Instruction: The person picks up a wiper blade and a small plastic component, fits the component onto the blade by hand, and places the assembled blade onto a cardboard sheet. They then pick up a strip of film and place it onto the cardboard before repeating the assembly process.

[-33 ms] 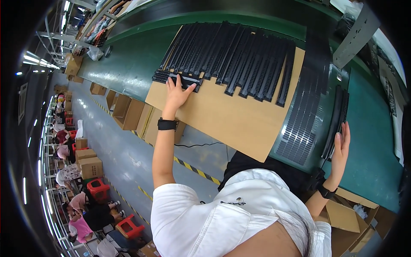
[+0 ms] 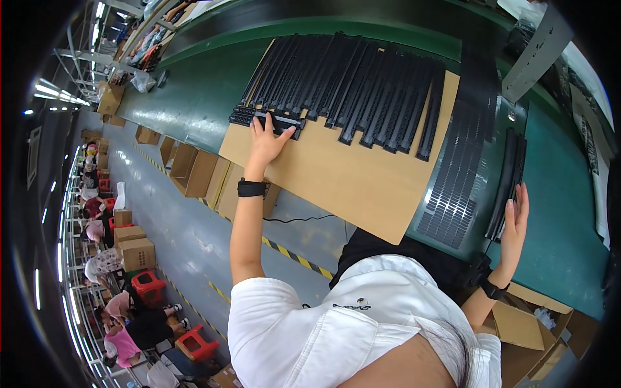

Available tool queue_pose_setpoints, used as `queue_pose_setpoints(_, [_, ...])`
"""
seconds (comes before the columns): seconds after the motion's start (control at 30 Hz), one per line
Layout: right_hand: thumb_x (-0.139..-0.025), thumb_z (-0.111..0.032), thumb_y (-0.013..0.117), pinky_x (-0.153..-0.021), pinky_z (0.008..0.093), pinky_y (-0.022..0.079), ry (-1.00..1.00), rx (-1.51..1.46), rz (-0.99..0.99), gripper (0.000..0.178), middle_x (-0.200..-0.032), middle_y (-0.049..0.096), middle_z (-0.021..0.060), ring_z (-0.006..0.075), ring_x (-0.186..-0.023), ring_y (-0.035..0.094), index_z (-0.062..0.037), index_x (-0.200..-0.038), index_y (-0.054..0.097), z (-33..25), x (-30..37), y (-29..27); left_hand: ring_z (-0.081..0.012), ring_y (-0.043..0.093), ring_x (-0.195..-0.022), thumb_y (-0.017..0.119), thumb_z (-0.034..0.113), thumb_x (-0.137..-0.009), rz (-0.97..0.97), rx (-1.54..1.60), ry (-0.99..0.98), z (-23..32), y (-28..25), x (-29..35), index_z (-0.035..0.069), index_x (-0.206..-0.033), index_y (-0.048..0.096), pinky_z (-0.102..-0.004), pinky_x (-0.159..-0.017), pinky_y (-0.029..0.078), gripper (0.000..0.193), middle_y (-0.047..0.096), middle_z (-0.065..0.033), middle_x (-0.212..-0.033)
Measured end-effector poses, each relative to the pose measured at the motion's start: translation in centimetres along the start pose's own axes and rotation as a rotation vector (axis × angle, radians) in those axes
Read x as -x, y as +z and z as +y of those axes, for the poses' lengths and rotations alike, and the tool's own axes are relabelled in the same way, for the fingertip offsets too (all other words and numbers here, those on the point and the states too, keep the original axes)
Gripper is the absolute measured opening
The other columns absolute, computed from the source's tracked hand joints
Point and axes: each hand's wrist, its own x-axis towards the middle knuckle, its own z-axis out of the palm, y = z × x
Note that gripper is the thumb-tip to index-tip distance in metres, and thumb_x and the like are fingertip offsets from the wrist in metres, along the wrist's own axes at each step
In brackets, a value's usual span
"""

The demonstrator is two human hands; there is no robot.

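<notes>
We see nothing has moved: our left hand stays flat, grip open, on the black strip; right hand open against the strip stack.

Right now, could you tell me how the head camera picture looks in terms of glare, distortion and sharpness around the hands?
Head view: strong fisheye bending, so the glossy green table curves and a black rim frames the picture; ceiling lights glare off that table at upper left; the left hand on the black ribbed plastic strip and the right hand beside the stack of black strips look fairly sharp; distant workers look small and soft.
</notes>
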Motion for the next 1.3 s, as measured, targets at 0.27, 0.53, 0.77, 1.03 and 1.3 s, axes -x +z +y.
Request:
queue_pose_setpoints(0.27, [-0.087, -0.015, 0.040, -0.099, 0.0300, 0.021, -0.006, 0.042, 0.042, 0.043, -0.128, 0.031, 0.0141, 0.0205, -0.120, 0.028, -0.0034, -0.127, 0.029, 0.1, -0.7, -1.5, -0.0362, 0.043, -0.099, 0.054, 0.041, -0.076, 0.181, 0.012, 0.280, 9.3, -2.4, 4.8, -0.001, -0.097, 0.052, -0.0374, -0.079, 0.038, 0.047, 0.046, -0.0219, -0.108])
queue_pose_setpoints(0.53, [-0.085, -0.014, 0.042, -0.101, 0.0314, 0.016, 0.021, 0.007, 0.033, 0.043, -0.129, 0.032, 0.0117, 0.0190, -0.121, 0.027, -0.0029, -0.125, 0.030, 0.6, -0.7, -2.1, -0.0248, 0.049, -0.075, 0.060, 0.025, -0.073, -0.422, 0.392, 0.555, 14.0, 1.2, 5.8, 0.002, -0.069, 0.054, -0.0317, -0.066, 0.041, 0.024, 0.050, -0.0112, -0.077])
queue_pose_setpoints(0.77, [-0.084, -0.012, 0.044, -0.091, 0.0274, 0.031, -0.006, -0.022, -0.049, 0.039, -0.120, 0.041, 0.0106, 0.0174, -0.110, 0.039, -0.0038, -0.122, 0.037, -0.6, -1.3, -2.2, -0.0245, 0.048, -0.074, 0.059, 0.025, -0.074, -0.214, 0.348, 0.712, 15.8, 2.5, 4.1, 0.001, -0.068, 0.052, -0.0316, -0.067, 0.041, 0.025, 0.050, -0.0112, -0.079])
queue_pose_setpoints(1.03, [-0.072, -0.009, 0.060, -0.066, 0.0264, 0.043, -0.243, 0.358, -0.562, 0.047, -0.098, 0.049, 0.0146, 0.0168, -0.073, 0.053, -0.0024, -0.114, 0.040, -5.5, -7.0, 4.7, -0.0159, 0.051, -0.067, 0.059, 0.021, -0.075, -0.585, 0.219, 0.519, 19.3, 1.2, 5.7, 0.000, -0.074, 0.053, -0.0260, -0.058, 0.042, 0.022, 0.049, -0.0088, -0.077])
queue_pose_setpoints(1.3, [-0.065, -0.014, 0.067, -0.074, 0.0360, 0.042, -0.143, 0.629, -0.529, 0.047, -0.093, 0.053, 0.0207, 0.0340, -0.088, 0.052, -0.0013, -0.103, 0.042, -0.9, -14.7, 10.2, -0.0233, 0.049, -0.071, 0.059, 0.020, -0.073, -0.406, 0.442, 0.677, 21.5, 3.6, 5.6, 0.001, -0.070, 0.053, -0.0313, -0.063, 0.041, 0.021, 0.051, -0.0099, -0.073])
